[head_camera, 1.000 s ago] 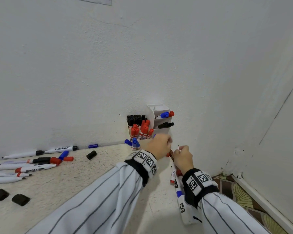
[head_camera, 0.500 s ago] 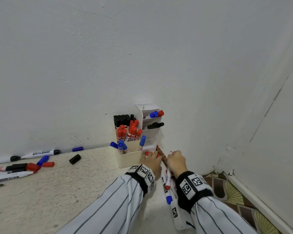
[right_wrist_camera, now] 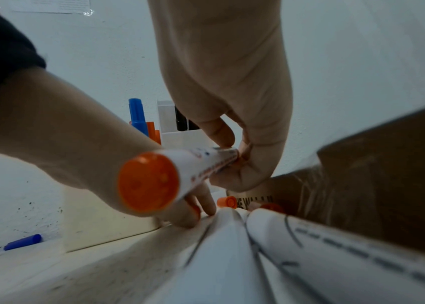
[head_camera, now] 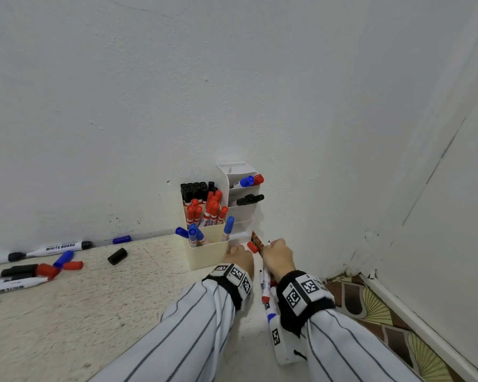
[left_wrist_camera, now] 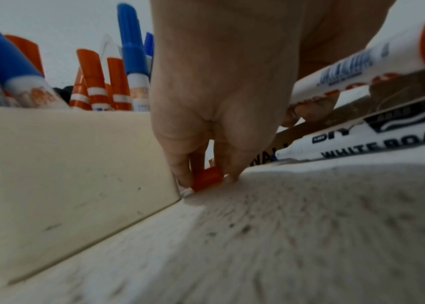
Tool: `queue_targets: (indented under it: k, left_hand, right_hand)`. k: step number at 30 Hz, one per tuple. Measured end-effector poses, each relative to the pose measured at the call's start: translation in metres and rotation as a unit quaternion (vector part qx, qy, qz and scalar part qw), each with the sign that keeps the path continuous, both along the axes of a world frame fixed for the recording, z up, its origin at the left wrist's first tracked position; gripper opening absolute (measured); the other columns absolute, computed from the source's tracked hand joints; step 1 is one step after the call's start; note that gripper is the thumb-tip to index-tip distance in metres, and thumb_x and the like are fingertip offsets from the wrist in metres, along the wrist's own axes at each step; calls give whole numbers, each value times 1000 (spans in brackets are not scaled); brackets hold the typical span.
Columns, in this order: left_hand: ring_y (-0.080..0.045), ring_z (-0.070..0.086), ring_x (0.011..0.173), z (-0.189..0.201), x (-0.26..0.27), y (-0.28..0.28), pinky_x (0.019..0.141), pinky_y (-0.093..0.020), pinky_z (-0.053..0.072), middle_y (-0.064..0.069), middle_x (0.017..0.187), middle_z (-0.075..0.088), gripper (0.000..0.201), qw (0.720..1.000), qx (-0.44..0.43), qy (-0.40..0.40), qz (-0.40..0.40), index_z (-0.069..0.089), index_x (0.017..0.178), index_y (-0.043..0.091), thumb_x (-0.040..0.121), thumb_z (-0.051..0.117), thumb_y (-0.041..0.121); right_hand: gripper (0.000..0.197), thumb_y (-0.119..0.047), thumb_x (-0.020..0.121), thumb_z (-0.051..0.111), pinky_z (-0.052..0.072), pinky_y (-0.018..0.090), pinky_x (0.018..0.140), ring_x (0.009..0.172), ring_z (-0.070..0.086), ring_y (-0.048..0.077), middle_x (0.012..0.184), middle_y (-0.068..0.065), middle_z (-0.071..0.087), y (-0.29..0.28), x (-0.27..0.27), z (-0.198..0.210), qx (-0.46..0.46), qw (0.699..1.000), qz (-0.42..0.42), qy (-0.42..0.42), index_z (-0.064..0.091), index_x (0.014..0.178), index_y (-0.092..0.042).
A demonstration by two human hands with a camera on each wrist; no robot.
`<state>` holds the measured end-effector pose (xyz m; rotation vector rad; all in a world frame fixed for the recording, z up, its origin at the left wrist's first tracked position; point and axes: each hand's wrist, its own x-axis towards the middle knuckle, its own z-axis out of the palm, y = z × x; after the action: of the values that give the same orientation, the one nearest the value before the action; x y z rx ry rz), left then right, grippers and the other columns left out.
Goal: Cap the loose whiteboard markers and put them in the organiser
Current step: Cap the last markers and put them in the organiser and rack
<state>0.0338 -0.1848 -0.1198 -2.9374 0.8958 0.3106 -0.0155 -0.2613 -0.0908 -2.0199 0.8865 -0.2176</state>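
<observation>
Orange plastic, a loose cap (left_wrist_camera: 207,178), is pinched between the fingers (left_wrist_camera: 180,170) of the left hand (head_camera: 239,257), down on the counter (head_camera: 94,312) against the organiser's (head_camera: 207,253) near corner. A white marker with an orange end (right_wrist_camera: 170,176) is gripped by the curled fingers (right_wrist_camera: 220,133) of the right hand (head_camera: 276,256), at about three o'clock from the left hand. More markers (head_camera: 265,288) are seen lying between the wrists. The organiser, filled with black, orange and blue capped markers, stands at twelve o'clock against the wall. Loose markers and caps (head_camera: 33,268) are scattered at nine o'clock.
</observation>
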Motion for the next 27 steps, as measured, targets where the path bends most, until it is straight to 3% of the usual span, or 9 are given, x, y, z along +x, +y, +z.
queue_targets:
  k: [4, 9, 11, 14, 17, 19, 22, 24, 27]
  left_hand:
    - [-33, 43, 125, 8, -6, 9, 103, -39, 39, -21, 133, 44, 33, 999, -33, 6, 9, 47, 127, -2, 97, 33, 3]
    - [-27, 56, 110, 16, -13, 26, 85, -30, 44, -13, 120, 56, 25, 985, -165, 32, 40, 51, 117, 4, 94, 47, 11]
    - [-27, 57, 108, 19, -16, 35, 86, -30, 44, -13, 117, 59, 26, 973, -213, 62, 64, 51, 115, 3, 92, 50, 12]
    - [-27, 57, 103, 22, -22, 49, 88, -30, 43, -10, 105, 60, 20, 951, -284, 94, 77, 54, 110, 6, 91, 52, 11]
    - [-25, 57, 92, 20, -28, 66, 82, -31, 47, -10, 97, 58, 15, 902, -384, 147, 130, 46, 94, 16, 86, 56, 8]
    - [-33, 62, 97, 21, -29, 77, 86, -38, 52, -17, 105, 60, 17, 855, -448, 182, 185, 43, 90, 17, 84, 54, 5]
    - [-34, 65, 89, 24, -30, 96, 86, -40, 54, -18, 107, 61, 19, 808, -501, 210, 227, 48, 90, 18, 83, 52, 1]
    - [-29, 63, 78, 27, -33, 110, 78, -32, 52, -15, 100, 64, 22, 820, -497, 183, 214, 50, 79, 22, 82, 53, 0]
    - [-15, 55, 83, 29, -35, 132, 77, -22, 43, -7, 101, 66, 21, 868, -449, 118, 174, 64, 95, 18, 87, 53, 3]
  right_hand:
    - [31, -10, 96, 37, 40, 31, 87, 115, 51, 33, 128, 21, 50, 5, -2, 2, 2, 1000, 3, 1, 43, 124, 0]
    - [30, -11, 97, 32, 44, 35, 86, 105, 54, 31, 121, 19, 54, 14, -9, 2, -8, 1000, 22, -11, 44, 124, -7]
    - [31, -13, 96, 30, 47, 37, 85, 95, 55, 30, 117, 18, 56, 21, -14, 4, -13, 999, 37, -13, 46, 123, -10]
    - [35, -14, 95, 34, 42, 30, 91, 108, 54, 28, 123, 11, 57, 31, -22, 7, -34, 997, 74, -12, 51, 126, -12]
    - [31, -22, 91, 41, 45, 33, 95, 109, 55, 26, 121, 5, 59, 42, -28, 8, -45, 994, 96, 13, 61, 113, -12]
    - [20, -25, 88, 47, 46, 29, 80, 93, 57, 24, 102, 3, 60, 50, -33, 9, -48, 992, 114, 26, 61, 94, -12]
    - [15, -27, 86, 51, 42, 27, 69, 79, 53, 19, 86, 1, 59, 64, -38, 10, -56, 987, 145, 30, 58, 87, -14]
    - [11, -25, 85, 53, 42, 27, 68, 79, 54, 19, 80, -1, 57, 73, -38, 8, -46, 987, 157, 2, 56, 77, -18]
    - [10, -22, 85, 53, 40, 27, 72, 84, 54, 18, 81, -4, 57, 86, -37, 10, -43, 984, 169, -45, 54, 75, -22]
